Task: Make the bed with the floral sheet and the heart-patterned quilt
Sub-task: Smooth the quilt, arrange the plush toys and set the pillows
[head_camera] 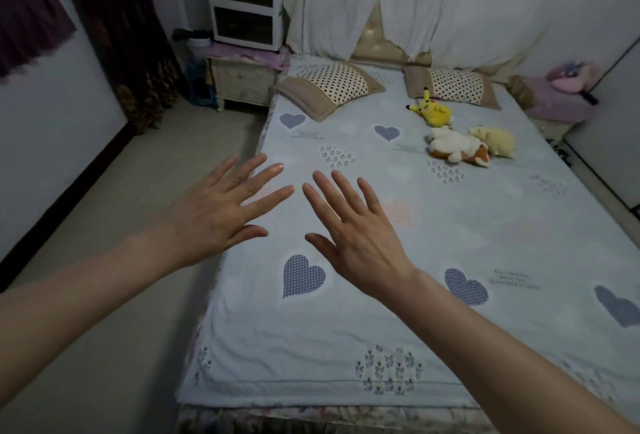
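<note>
The pale blue heart-patterned quilt (450,233) lies spread flat over the whole bed. Beneath it, the floral sheet (311,416) shows only as a strip along the foot and left side. My left hand (221,212) is held out with fingers spread and straight above the quilt's left edge, holding nothing. Beside it, my right hand (353,229) is likewise spread flat over the quilt, empty. Whether the palms touch the fabric cannot be told.
Two polka-dot pillows (332,87) (453,85) lie at the head. A yellow plush toy (433,110) and two pale plush toys (464,146) rest on the quilt's right half. A nightstand (242,82) with a white cabinet (246,1) stands left of the bed.
</note>
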